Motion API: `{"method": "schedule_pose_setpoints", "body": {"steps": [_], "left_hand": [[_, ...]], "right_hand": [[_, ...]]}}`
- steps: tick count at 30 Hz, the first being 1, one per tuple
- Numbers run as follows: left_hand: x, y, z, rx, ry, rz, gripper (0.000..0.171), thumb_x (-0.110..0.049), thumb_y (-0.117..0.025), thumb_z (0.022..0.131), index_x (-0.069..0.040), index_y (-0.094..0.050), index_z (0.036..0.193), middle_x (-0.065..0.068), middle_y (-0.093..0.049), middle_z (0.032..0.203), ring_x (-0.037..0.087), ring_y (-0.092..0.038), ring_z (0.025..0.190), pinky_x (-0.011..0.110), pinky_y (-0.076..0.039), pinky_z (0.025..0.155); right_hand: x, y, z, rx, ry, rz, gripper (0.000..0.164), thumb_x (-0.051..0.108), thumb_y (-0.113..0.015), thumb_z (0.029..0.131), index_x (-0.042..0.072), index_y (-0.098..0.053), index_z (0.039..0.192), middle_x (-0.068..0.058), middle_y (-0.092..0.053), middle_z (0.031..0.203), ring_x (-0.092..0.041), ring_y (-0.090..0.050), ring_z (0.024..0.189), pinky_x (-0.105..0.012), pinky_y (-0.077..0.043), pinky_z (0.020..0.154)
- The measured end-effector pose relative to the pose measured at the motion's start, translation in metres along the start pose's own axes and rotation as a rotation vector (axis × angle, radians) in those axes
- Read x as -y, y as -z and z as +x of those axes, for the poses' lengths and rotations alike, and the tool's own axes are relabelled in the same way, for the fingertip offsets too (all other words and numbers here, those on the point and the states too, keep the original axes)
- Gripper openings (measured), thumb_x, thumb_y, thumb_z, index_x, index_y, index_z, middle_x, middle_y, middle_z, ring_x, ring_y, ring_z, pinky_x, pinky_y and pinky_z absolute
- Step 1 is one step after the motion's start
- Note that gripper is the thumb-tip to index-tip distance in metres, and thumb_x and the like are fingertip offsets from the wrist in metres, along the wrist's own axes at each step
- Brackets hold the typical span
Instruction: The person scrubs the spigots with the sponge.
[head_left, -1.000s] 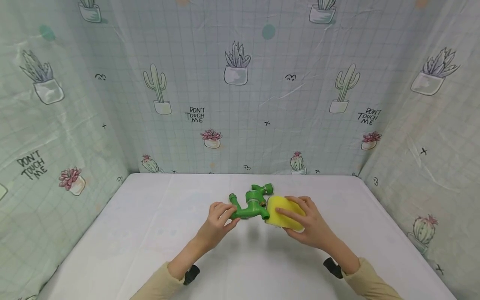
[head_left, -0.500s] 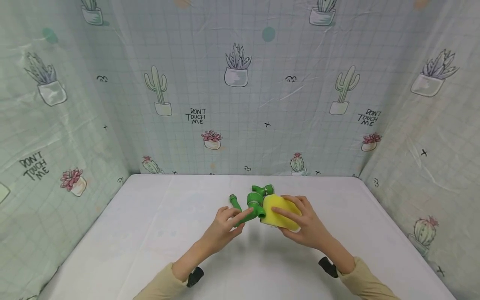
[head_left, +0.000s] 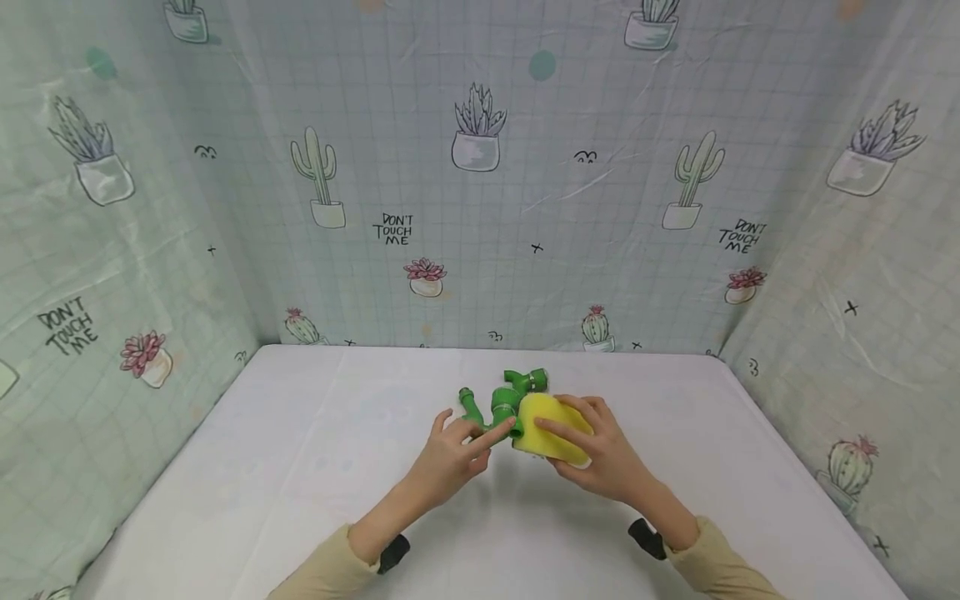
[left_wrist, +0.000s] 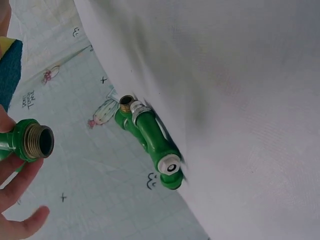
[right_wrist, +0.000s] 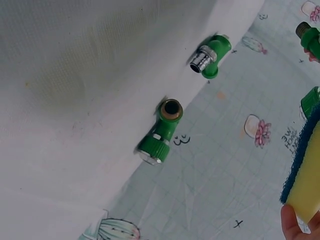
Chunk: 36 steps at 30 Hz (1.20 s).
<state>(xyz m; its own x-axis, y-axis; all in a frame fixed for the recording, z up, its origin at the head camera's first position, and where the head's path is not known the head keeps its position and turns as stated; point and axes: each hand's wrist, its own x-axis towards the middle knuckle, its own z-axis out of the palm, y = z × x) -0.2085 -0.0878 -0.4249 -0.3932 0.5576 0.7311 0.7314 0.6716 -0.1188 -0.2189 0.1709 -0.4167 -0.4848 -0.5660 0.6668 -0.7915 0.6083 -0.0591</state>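
My left hand (head_left: 448, 460) grips a green faucet (head_left: 504, 402) above the table, with the index finger stretched along it toward the spout. In the left wrist view its threaded brass inlet (left_wrist: 39, 141) points away from the fingers. My right hand (head_left: 603, 457) holds a yellow sponge (head_left: 546, 417) between thumb and fingers, right at the faucet's spout. The sponge's dark blue scouring side (right_wrist: 296, 162), seen in the right wrist view, faces the faucet. The held faucet's lower part is hidden behind the left fingers.
Two more green faucets lie on the white table (head_left: 345, 450): one at the back (head_left: 527, 381) and one further left (head_left: 470, 406), just beyond the left hand. A cloth printed with cacti (head_left: 480, 208) encloses the table at the back and sides.
My left hand has turned the faucet, its spout swinging toward me, and the index finger has stretched forward. The right hand has shifted slightly left with the sponge. The lying faucets have not moved.
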Motion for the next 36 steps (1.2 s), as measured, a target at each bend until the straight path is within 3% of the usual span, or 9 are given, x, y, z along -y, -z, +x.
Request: {"method": "schedule_pose_setpoints", "body": {"steps": [4,8,12,19,22,25,31,36], "left_hand": [[-0.003,-0.002,0.001,-0.013,-0.004,0.052,0.069,-0.009,-0.074,0.063,-0.025,-0.048,0.126,0.0,-0.056,0.086,0.01,-0.057,0.069,0.034,-0.041,0.069],[-0.006,-0.002,0.003,-0.004,0.014,0.07,0.067,-0.009,-0.073,0.062,-0.024,-0.05,0.123,0.005,-0.053,0.099,0.012,-0.059,0.067,0.035,-0.039,0.07],[-0.008,-0.005,0.003,0.006,0.008,0.067,0.063,-0.01,-0.073,0.062,-0.021,-0.051,0.12,0.006,-0.05,0.096,0.011,-0.057,0.064,0.036,-0.039,0.071],[-0.017,-0.008,0.007,0.055,-0.091,0.163,0.067,-0.011,-0.076,0.064,-0.013,-0.046,0.124,0.016,-0.049,0.108,0.022,-0.051,0.097,0.033,-0.039,0.072],[-0.019,-0.006,0.008,0.06,-0.101,0.177,0.07,-0.007,-0.076,0.065,-0.009,-0.043,0.127,0.017,-0.051,0.109,0.021,-0.051,0.097,0.031,-0.04,0.072],[-0.019,-0.005,0.009,0.053,-0.094,0.175,0.07,-0.007,-0.076,0.066,-0.008,-0.042,0.127,0.014,-0.053,0.108,0.019,-0.056,0.095,0.034,-0.043,0.075],[-0.018,-0.002,0.011,-0.024,-0.076,0.152,0.05,-0.008,-0.071,0.073,0.006,-0.047,0.115,0.013,-0.057,0.104,0.018,-0.058,0.094,0.031,-0.047,0.078],[-0.019,-0.002,0.013,-0.071,-0.013,0.11,0.046,-0.005,-0.075,0.067,0.006,-0.055,0.107,0.012,-0.059,0.097,0.018,-0.06,0.087,0.03,-0.049,0.076]], "right_hand": [[0.001,-0.003,-0.001,0.004,-0.003,-0.006,0.042,0.05,-0.048,0.084,0.033,-0.053,0.122,-0.007,-0.044,0.128,-0.022,-0.036,0.105,-0.043,-0.044,0.076],[0.003,-0.004,0.001,0.002,0.005,-0.023,0.041,0.047,-0.053,0.083,0.033,-0.052,0.122,-0.007,-0.044,0.127,-0.022,-0.036,0.104,-0.044,-0.042,0.076],[0.005,-0.004,0.001,-0.007,0.014,-0.037,0.043,0.042,-0.06,0.079,0.034,-0.053,0.121,-0.007,-0.045,0.127,-0.023,-0.037,0.103,-0.044,-0.042,0.075],[0.011,-0.008,0.003,-0.018,0.047,-0.061,0.042,0.043,-0.054,0.082,0.034,-0.052,0.123,-0.008,-0.045,0.126,-0.026,-0.039,0.103,-0.046,-0.042,0.075],[0.011,-0.009,0.003,-0.036,0.042,-0.067,0.041,0.046,-0.049,0.084,0.033,-0.053,0.122,-0.009,-0.045,0.125,-0.027,-0.039,0.102,-0.046,-0.042,0.075],[0.011,-0.009,0.002,-0.055,0.045,-0.061,0.04,0.048,-0.045,0.085,0.032,-0.054,0.121,-0.009,-0.046,0.124,-0.026,-0.04,0.101,-0.044,-0.043,0.073],[0.013,-0.011,0.002,-0.059,0.048,-0.029,0.04,0.048,-0.048,0.084,0.031,-0.054,0.121,-0.009,-0.045,0.125,-0.025,-0.039,0.102,-0.042,-0.043,0.074],[0.015,-0.01,0.004,-0.091,0.068,-0.022,0.04,0.048,-0.046,0.085,0.031,-0.056,0.119,-0.01,-0.046,0.125,-0.026,-0.039,0.102,-0.044,-0.043,0.075]]}}
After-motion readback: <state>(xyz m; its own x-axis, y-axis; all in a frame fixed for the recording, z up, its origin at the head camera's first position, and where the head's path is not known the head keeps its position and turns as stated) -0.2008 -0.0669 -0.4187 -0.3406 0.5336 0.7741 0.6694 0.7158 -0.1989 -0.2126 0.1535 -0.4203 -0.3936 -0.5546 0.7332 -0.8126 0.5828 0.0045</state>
